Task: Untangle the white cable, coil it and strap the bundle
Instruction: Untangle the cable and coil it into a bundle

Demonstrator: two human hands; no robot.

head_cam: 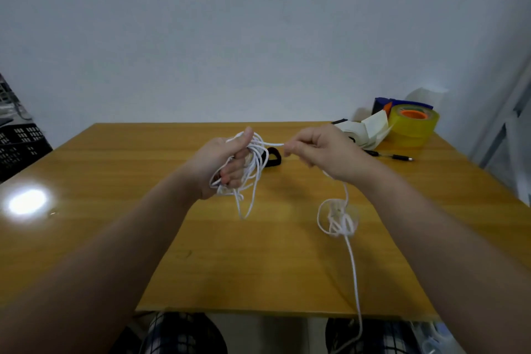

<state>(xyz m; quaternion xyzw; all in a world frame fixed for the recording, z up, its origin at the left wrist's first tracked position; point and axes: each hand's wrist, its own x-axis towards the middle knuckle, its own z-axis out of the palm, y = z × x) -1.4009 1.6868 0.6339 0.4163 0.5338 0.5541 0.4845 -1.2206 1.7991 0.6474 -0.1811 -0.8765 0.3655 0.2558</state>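
My left hand [222,162] grips a loose bundle of white cable [254,169] loops above the wooden table [143,181], thumb pressed on top of the loops. A short taut run of cable leads right to my right hand [319,152], which pinches it between curled fingers. From under my right hand the cable drops to a small tangled knot [339,220] lying on the table, then trails off the front edge toward my lap. A black strap [273,158] lies on the table just behind the bundle, partly hidden by it.
At the back right corner stand a yellow tape roll [413,125] with an orange core, folded white paper [365,131] and a dark blue object [385,103]. A black pen-like probe [393,156] lies beside them. Black crates [20,141] stand left of the table.
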